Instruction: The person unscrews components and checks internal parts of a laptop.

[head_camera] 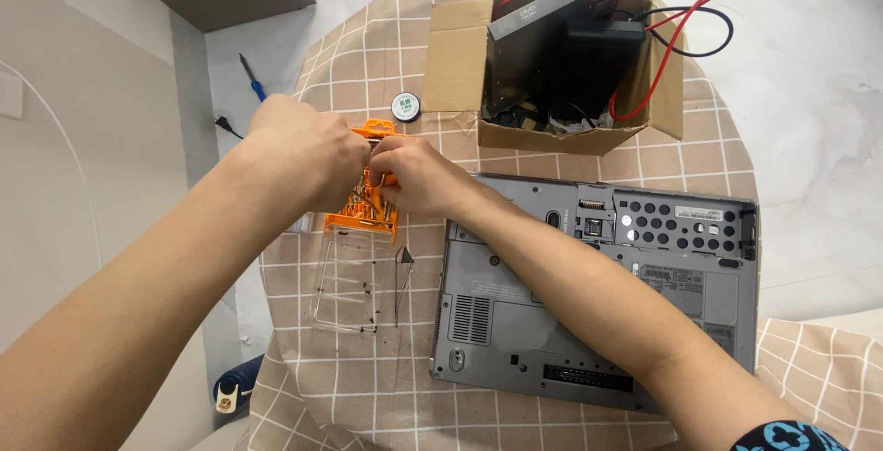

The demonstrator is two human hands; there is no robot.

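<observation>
I am sitting in what looks like a room at home, turned into a small fix-it spot. I am working at a round table (736, 138) covered by a tan checked cloth (not a real workbench). A cardboard box (460, 56) of old computer parts is sitting on it, and a blue screwdriver (251, 79) is lying on the floor.

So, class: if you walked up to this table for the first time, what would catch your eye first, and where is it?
First, the left hand and right hand, meeting over a bright orange tool case at the table's left, its clear lid lying open towards the viewer. To the right lies a grey laptop, underside up. Behind it sits an open cardboard box holding a black disc drive and red and black cables.
</observation>
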